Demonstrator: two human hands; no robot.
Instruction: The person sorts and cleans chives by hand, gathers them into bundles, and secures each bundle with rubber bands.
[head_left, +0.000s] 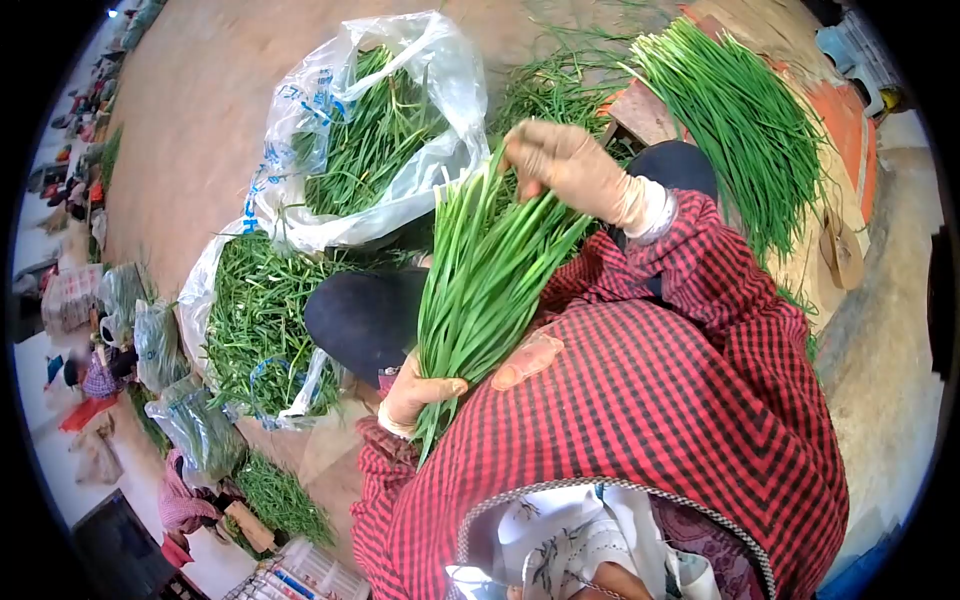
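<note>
A bunch of long green garlic chives [485, 275] with pale stem ends lies across my lap, its pale ends pointing up and away. My left hand [410, 396], in a thin pale glove, is wrapped round the leafy lower end. At the upper end, my right hand [570, 172], in a soiled glove of the same kind, bends its fingers in a pinch at the stems; its fingertips partly hide what they grip. A red and black checked garment [640, 400] covers my lap and arms.
A clear plastic bag [440, 55] of chives stands ahead, with a heap of loose greens [265, 320] to its left. A large chive pile [740, 130] lies at right near a sandal [842, 250]. Another person [187, 495] sits at lower left beside filled bags [200, 430].
</note>
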